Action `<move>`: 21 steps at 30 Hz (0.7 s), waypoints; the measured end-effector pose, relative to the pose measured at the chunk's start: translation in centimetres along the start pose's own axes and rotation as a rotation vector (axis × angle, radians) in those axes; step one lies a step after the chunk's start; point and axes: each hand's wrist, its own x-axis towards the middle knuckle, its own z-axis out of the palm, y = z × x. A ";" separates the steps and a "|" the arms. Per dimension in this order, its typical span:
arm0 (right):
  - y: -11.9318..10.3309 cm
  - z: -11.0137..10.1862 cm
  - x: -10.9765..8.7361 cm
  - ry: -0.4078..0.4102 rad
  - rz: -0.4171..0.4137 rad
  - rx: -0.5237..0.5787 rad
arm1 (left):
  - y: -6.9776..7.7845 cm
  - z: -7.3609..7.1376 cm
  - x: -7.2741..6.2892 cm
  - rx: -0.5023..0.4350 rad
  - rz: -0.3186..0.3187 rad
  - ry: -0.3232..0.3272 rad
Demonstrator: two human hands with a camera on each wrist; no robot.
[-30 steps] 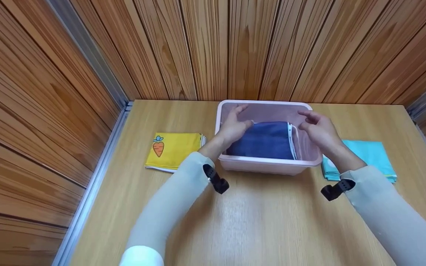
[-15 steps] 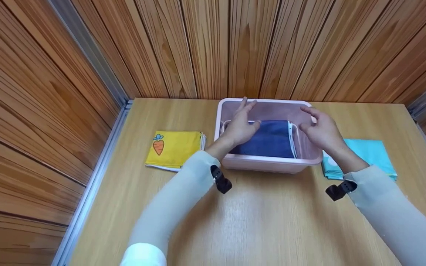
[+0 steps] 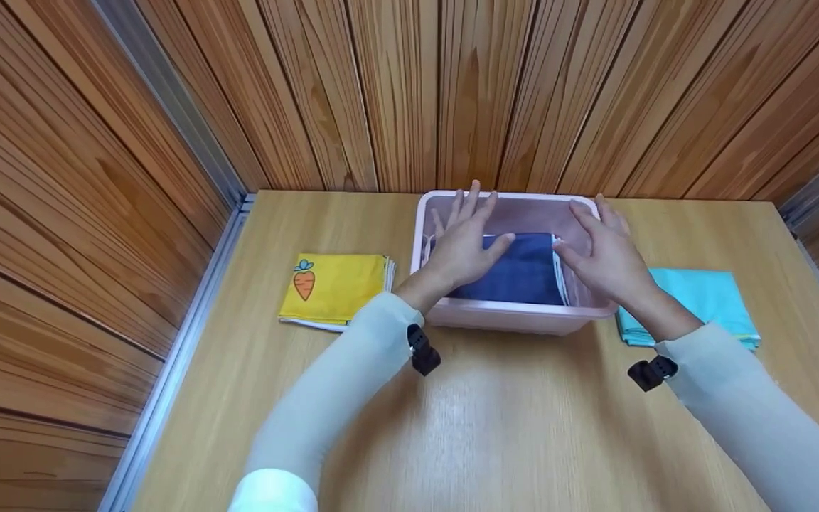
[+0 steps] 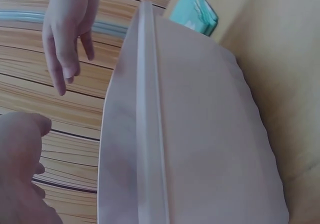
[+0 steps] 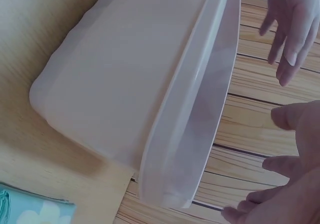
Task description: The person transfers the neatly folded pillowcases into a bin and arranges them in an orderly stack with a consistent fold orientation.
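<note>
A pink plastic bin stands near the back of the table, with a folded navy cloth with white edging lying inside it. Over the bin's left part is my left hand, fingers spread and holding nothing. My right hand hovers over the right rim with its fingers extended, also holding nothing. Both wrist views show the hands above the rim; there the bin's wall hides the cloth.
Left of the bin lies a folded yellow cloth with a carrot print. To the right lies a folded turquoise cloth, partly behind my right wrist. Wood-plank panels rise right behind the table, and a metal rail runs along its left edge.
My left hand has shifted slightly right, and its fingers have spread wider. The fingers of my right hand have straightened and point more upward. The bin and the cloths stay in place.
</note>
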 end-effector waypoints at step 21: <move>-1.3 2.0 0.3 -0.136 -0.083 -0.153 | -3.7 -0.6 -1.1 0.242 -0.039 -0.037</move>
